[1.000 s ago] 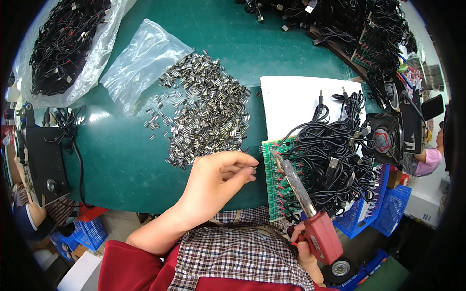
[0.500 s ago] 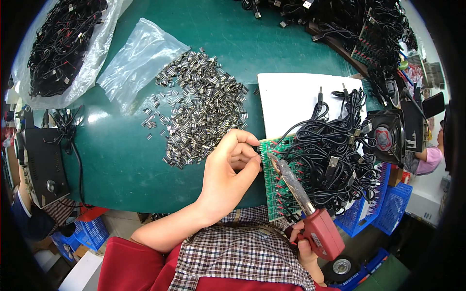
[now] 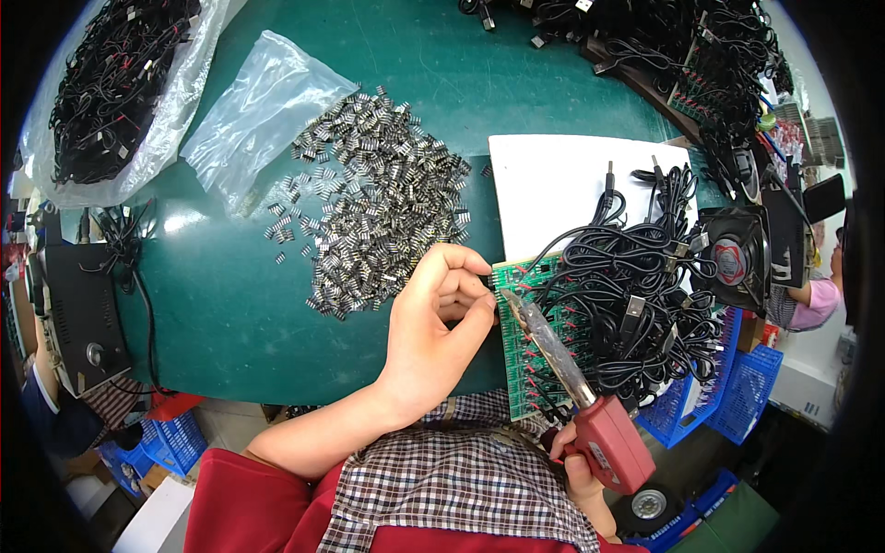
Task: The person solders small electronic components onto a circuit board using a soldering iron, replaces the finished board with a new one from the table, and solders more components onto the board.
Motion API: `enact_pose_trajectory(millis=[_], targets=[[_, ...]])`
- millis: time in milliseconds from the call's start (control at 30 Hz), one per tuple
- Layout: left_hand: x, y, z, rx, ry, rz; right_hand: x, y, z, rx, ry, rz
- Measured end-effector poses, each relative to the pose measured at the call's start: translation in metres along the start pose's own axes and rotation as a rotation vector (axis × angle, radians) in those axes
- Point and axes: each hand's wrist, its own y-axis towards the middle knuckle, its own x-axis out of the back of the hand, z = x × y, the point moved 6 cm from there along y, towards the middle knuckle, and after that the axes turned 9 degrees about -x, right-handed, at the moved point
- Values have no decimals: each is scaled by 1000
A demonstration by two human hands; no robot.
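My right hand point(image 3: 583, 470) is wrapped round the red handle of a soldering iron point(image 3: 558, 355). The iron's tip rests on or just over the upper left edge of a green circuit board point(image 3: 518, 373). My left hand point(image 3: 442, 323) is closed in a pinch at that same edge, close to the tip. A small dark piece shows at its fingertips, too hidden to name. Black USB cables point(image 3: 599, 267) with red wires lie bundled across the board. Left of the board spreads a heap of small metal-pinned connectors point(image 3: 387, 194).
A white board point(image 3: 544, 194) lies beneath the cables. Clear plastic bags point(image 3: 263, 115) and a bag of black cables point(image 3: 120, 101) lie at the far left. A small fan point(image 3: 733, 258) stands at the right, a black control box point(image 3: 88, 309) at the left. Blue baskets point(image 3: 747, 392) stand below right.
The iron's tip has shifted slightly to the left and up along the board's edge. My left hand stays nearly still.
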Motion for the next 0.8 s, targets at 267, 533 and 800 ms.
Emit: enact_pose_trajectory(millis=[267,533,800], targets=[[0,0,1,-20,4,-13,-3,-5,-11,-23,151,-8],[-1,0,-1,-12,22,-2,1,-8,-4,30,32,28],[-1,-3,-11,-23,115,-3,4,-15,-15,63,-44,3]])
